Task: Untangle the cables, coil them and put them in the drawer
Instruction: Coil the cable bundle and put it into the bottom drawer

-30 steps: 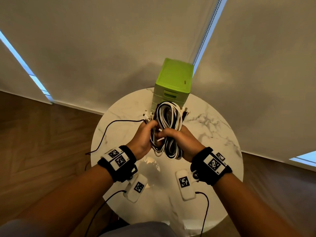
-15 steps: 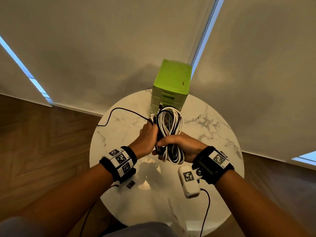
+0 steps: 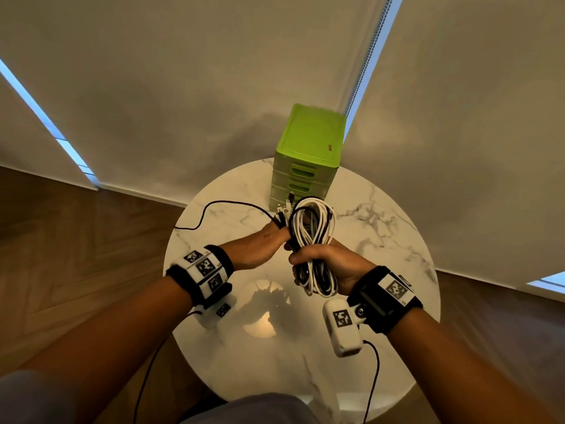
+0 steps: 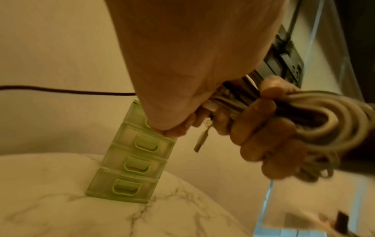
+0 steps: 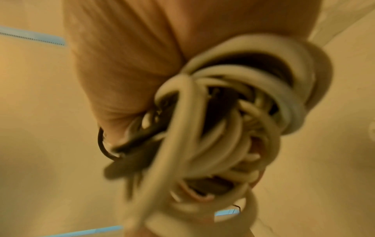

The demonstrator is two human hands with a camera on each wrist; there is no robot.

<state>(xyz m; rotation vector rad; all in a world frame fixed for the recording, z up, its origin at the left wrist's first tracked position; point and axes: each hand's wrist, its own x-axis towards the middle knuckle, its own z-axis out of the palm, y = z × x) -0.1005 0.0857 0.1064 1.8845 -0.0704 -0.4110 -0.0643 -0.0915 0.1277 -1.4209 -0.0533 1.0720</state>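
A: Status on the cables?
B: One mixed bundle of cables (image 3: 313,240), white and black loops, held in the air above the round marble table (image 3: 397,228), just in front of the green drawer unit (image 3: 308,148). All drawers look closed.
A: Right hand?
B: Right hand (image 3: 331,264) is wrapped round the middle of the bundle, fingers curled tight. Loops stick out above and below the fist.
A: Left?
B: Left hand (image 3: 260,246) is at the upper left of the bundle, fingers closed on the plug ends there. One USB plug (image 4: 202,139) dangles below the fingers in the left wrist view.
A: Loose ends?
B: One thin black cable (image 3: 220,206) runs from the left hand out to the table's left edge. Right wrist view is blurred, only loops visible.
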